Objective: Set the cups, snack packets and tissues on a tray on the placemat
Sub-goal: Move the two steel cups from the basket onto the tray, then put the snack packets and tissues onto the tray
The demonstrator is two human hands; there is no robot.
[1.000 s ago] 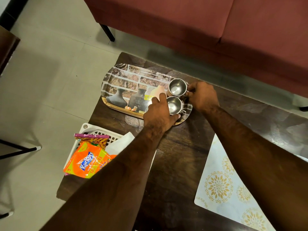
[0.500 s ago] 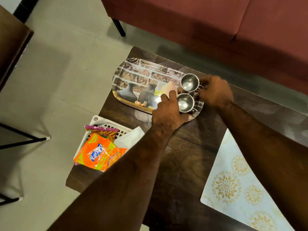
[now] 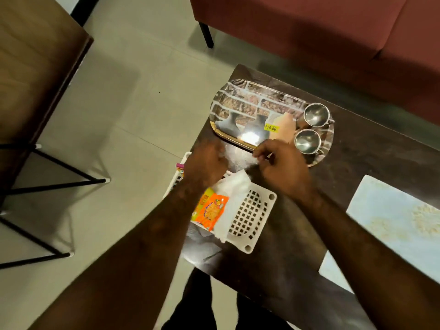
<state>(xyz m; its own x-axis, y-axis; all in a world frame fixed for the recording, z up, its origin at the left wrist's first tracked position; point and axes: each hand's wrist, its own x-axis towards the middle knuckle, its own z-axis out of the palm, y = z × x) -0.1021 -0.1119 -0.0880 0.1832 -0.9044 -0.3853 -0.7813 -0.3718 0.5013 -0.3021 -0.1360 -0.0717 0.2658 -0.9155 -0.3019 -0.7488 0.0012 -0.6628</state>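
Two small steel cups stand on the right end of a brick-print tray on the dark table. A white slotted basket in front of the tray holds an orange snack packet and white tissues. My left hand hovers blurred over the basket's far left corner, fingers curled. Just above the tissues is my right hand, its fingers bent with nothing visible in them. The pale floral placemat lies at the right, apart from the tray.
A purple-topped packet edge peeks out under my left hand. A red sofa runs behind the table. A wooden table with black legs stands on the tiled floor at the left.
Both hands have let go of the cups and pulled back from the tray to the basket. The cups stay on the tray. The view has shifted left.
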